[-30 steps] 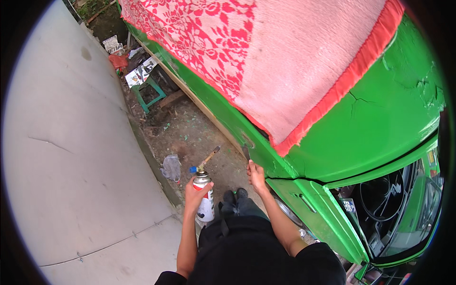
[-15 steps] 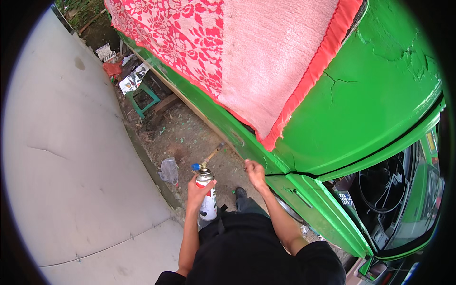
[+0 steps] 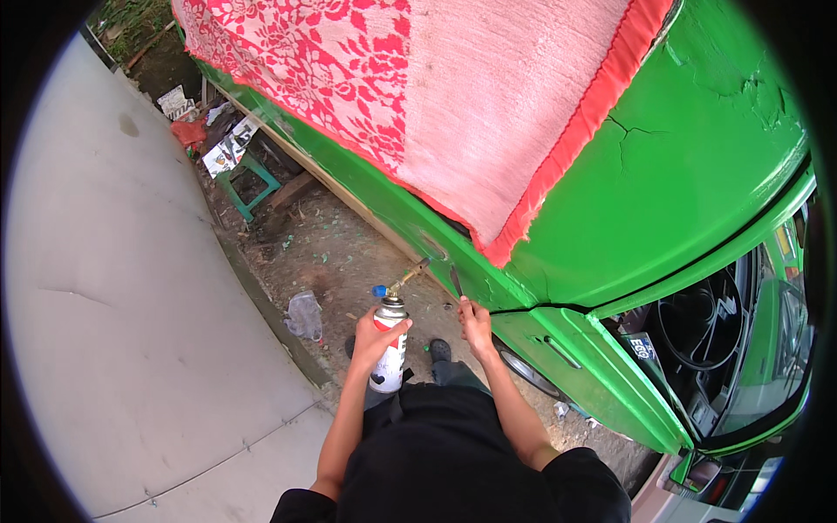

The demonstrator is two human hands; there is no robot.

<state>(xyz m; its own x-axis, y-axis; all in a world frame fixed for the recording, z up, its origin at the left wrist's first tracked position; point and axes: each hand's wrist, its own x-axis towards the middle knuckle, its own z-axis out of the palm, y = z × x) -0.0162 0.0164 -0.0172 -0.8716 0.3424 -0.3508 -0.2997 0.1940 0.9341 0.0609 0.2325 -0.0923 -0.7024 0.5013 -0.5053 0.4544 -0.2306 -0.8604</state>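
My left hand is wrapped round the white and red canister of a gas blowtorch, held upright. The torch's brass nozzle slants up toward the side of a green vehicle; I cannot make out a flame. In my right hand is a thin scraper, gripped by its handle, its dark blade pointing up beside the green side panel. A bare greyish patch shows on that panel near the nozzle. Cracks run through the green paint higher up.
A pink and red patterned cloth covers part of the vehicle. Its front door stands open at my right. A large grey surface rises at my left. A green stool, a clear plastic bag and green flakes lie along the ground between.
The torch has moved right and slightly up, its nozzle nearer the green panel. My right hand has turned, bringing the scraper's blade into clear sight.
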